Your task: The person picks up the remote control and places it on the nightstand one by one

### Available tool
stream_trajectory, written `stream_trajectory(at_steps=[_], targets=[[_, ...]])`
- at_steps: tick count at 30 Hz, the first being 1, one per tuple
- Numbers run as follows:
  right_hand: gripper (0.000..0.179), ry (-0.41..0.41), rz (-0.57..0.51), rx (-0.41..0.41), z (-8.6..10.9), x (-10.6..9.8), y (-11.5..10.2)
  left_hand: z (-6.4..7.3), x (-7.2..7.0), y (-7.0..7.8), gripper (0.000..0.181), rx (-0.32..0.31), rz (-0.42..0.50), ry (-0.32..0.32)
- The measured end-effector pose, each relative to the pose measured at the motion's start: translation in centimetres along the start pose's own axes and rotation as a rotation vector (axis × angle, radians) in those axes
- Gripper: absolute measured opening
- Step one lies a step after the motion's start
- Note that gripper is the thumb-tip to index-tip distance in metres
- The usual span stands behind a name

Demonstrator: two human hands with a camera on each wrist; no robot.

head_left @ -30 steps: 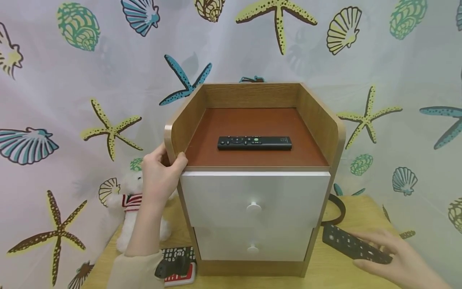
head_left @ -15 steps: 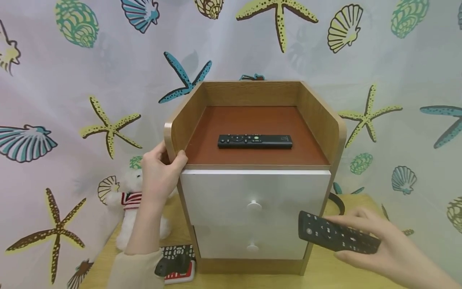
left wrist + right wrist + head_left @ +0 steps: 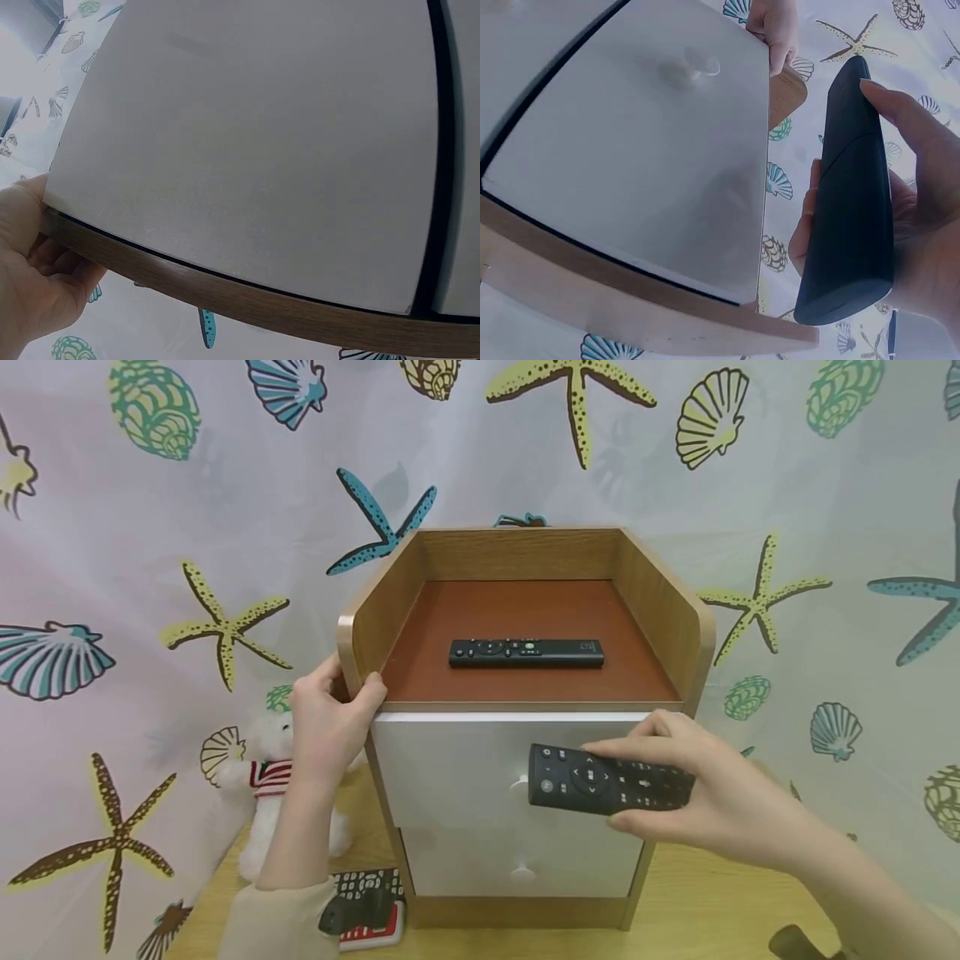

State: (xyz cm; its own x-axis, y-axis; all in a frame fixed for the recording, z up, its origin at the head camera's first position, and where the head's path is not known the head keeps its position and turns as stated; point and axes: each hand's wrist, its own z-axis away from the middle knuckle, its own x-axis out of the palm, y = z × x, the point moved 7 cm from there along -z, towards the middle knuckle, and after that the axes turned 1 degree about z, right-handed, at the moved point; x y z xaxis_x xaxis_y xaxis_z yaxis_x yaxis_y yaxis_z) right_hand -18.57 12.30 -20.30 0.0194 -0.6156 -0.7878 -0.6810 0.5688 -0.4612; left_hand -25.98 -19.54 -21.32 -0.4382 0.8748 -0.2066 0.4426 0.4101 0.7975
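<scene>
In the head view, my left hand (image 3: 330, 727) grips the left side edge of a small wooden cabinet (image 3: 517, 913), its thumb at the front corner of the top. My right hand (image 3: 727, 797) pinches a black remote control (image 3: 573, 781) between thumb and fingers, buttons facing me, in front of the upper white drawer (image 3: 450, 802). That remote partly covers the drawer's round knob. A second black remote control (image 3: 525, 653) lies flat on the cabinet's brown top. From the right wrist view, the held remote's smooth back (image 3: 851, 202) shows, apart from the drawer front.
Raised wooden sides (image 3: 667, 602) and a back board border the cabinet top. A white stuffed bear (image 3: 264, 827) sits left of the cabinet. Near it, a button-covered remote (image 3: 352, 883) and a red-and-white item (image 3: 386, 933) lie on the wooden table (image 3: 720, 893). A shell-print curtain hangs behind.
My right hand has carried the remote control leftward and up, from beside the cabinet to in front of the upper drawer. My left hand keeps its grip on the cabinet's side.
</scene>
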Motion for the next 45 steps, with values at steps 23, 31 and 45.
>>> stream_trajectory(at_steps=[23, 31, 45], targets=[[0.044, -0.214, 0.042, 0.060, -10.2, 0.4, -0.5, 0.0, 0.2, -0.3, 0.030, -0.015, -0.003, 0.000], [0.049, -0.298, 0.060, 0.093, -13.0, 1.3, 0.6, 0.0, 0.1, -0.4, 0.030, -0.016, 0.006, 0.004], [0.048, -0.357, 0.053, 0.196, -15.0, 1.7, 2.0, -0.1, 0.2, -0.1, 0.029, -0.006, 0.005, 0.008]])
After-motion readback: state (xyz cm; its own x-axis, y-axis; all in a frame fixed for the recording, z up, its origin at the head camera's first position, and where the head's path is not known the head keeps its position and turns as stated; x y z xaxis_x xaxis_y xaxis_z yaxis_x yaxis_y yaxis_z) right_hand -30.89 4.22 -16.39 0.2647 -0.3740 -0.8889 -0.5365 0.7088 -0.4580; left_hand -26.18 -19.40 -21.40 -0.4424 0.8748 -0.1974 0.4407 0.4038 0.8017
